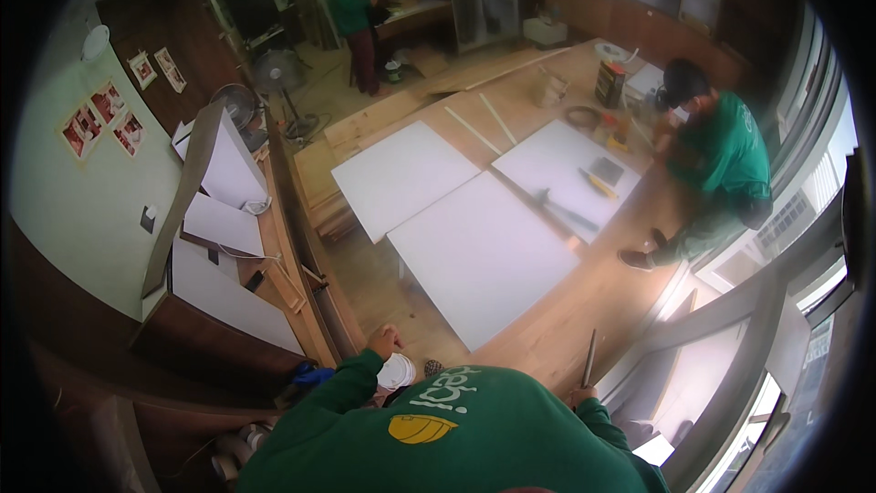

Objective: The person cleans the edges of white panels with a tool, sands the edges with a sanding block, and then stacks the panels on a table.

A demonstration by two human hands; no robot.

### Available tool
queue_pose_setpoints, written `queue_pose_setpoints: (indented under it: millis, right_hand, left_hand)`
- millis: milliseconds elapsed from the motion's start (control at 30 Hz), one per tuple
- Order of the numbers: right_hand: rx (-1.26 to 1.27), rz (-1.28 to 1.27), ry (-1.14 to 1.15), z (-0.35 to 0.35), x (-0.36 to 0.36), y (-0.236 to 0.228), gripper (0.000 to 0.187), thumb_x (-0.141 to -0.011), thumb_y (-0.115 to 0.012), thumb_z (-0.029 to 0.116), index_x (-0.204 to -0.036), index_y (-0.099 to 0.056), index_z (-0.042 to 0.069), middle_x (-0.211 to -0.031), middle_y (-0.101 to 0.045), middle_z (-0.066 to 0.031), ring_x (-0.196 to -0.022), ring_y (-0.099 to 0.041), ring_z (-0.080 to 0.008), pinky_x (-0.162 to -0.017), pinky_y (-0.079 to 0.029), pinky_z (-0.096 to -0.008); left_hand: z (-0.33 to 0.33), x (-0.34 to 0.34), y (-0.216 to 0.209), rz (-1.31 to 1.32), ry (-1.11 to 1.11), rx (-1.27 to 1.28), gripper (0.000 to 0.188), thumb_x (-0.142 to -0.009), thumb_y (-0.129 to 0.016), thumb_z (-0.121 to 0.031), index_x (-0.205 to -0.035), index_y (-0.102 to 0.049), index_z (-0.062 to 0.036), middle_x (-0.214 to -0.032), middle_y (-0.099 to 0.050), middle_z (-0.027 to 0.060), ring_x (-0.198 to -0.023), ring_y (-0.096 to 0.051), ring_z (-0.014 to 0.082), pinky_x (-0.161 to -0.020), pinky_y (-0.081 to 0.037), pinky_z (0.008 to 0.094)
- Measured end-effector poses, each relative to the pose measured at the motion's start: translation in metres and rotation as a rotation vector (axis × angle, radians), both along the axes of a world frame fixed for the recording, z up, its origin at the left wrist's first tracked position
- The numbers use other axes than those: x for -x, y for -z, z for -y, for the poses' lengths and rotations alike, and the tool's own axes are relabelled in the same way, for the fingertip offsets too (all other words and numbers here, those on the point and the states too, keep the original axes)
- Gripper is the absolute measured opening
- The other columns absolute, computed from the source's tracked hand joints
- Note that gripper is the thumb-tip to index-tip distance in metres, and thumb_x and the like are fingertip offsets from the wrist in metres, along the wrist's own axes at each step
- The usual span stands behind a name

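Observation:
My right hand is closed around a thin dark stick that points up beside the window; its exact kind is not clear. On the other side, my left hand has its fingers curled together, just above a white round container; whatever is in the fingers is hidden. Ahead of me a large white panel lies flat on the wooden work surface. Two more white panels lie beyond it, one to the left and one to the right. The right one bears a hammer and a yellow-handled tool.
A co-worker in green bends over the table's far right, near a metal can. Another person stands at the back. Fans and white-faced cabinet pieces stand left; a window frame runs along the right.

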State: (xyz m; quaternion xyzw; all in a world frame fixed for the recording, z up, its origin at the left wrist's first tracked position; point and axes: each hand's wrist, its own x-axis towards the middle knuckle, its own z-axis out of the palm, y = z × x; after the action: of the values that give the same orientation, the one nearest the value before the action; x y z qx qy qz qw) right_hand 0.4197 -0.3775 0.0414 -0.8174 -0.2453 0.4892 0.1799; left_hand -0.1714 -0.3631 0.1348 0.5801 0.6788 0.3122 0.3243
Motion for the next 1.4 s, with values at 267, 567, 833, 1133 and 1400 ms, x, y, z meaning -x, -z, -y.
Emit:
queue_pose_setpoints:
  millis: [267, 567, 833, 1133, 1400]
  right_hand:
    - [0.243, -0.006, -0.018, 0.030, -0.007, 0.001, 0.032, -0.082, -0.075, 0.015, -0.104, -0.068, -0.006, -0.070, -0.069, -0.0135, -0.056, -0.067, -0.0258, -0.049, -0.053, -0.0403]
    - [0.369, -0.099, -0.129, 0.042, -0.040, 0.052, 0.022, -0.088, -0.071, 0.016, -0.105, -0.068, 0.003, -0.075, -0.067, -0.0105, -0.055, -0.065, -0.0230, -0.045, -0.054, -0.0381]
    - [0.283, -0.032, -0.119, 0.030, -0.022, -0.027, 0.020, -0.089, -0.068, 0.019, -0.102, -0.066, 0.005, -0.070, -0.063, -0.0074, -0.053, -0.060, -0.0198, -0.046, -0.051, -0.0358]
    - [0.386, 0.097, -0.242, 0.076, -0.040, -0.007, 0.031, -0.093, -0.064, 0.026, -0.115, -0.069, 0.004, -0.083, -0.072, -0.0091, -0.069, -0.073, -0.0209, -0.061, -0.060, -0.0342]
    - [0.454, 0.141, -0.317, 0.084, -0.031, -0.009, 0.036, -0.093, -0.061, 0.026, -0.116, -0.070, 0.000, -0.093, -0.075, -0.0121, -0.084, -0.074, -0.0215, -0.072, -0.061, -0.0355]
  left_hand:
    - [0.056, 0.021, 0.025, -0.123, -0.041, 0.198, 0.032, -0.086, -0.069, -0.021, -0.111, -0.069, -0.0018, -0.086, -0.071, 0.0172, -0.077, -0.069, 0.0296, -0.077, -0.055, 0.0421]
    - [-0.023, -0.057, 0.019, -0.300, 0.052, 0.185, 0.051, -0.085, -0.070, -0.030, -0.126, -0.064, -0.0010, -0.106, -0.071, 0.0226, -0.098, -0.069, 0.0377, -0.088, -0.055, 0.0444]
    - [-0.063, -0.121, 0.089, -0.742, 0.686, 0.044, 0.070, -0.091, -0.057, -0.032, -0.153, -0.035, -0.0089, -0.164, -0.028, 0.0103, -0.150, -0.026, 0.0305, -0.120, -0.023, 0.0540]
    - [-0.052, -0.140, 0.078, -0.800, 0.900, 0.371, 0.081, -0.091, -0.061, -0.040, -0.159, -0.024, -0.0146, -0.169, -0.012, 0.0056, -0.155, -0.013, 0.0291, -0.122, -0.013, 0.0593]
    - [-0.042, -0.126, 0.064, -0.816, 0.907, 0.421, 0.081, -0.092, -0.062, -0.037, -0.160, -0.022, -0.0208, -0.169, -0.009, 0.0072, -0.155, -0.011, 0.0303, -0.122, -0.011, 0.0600]
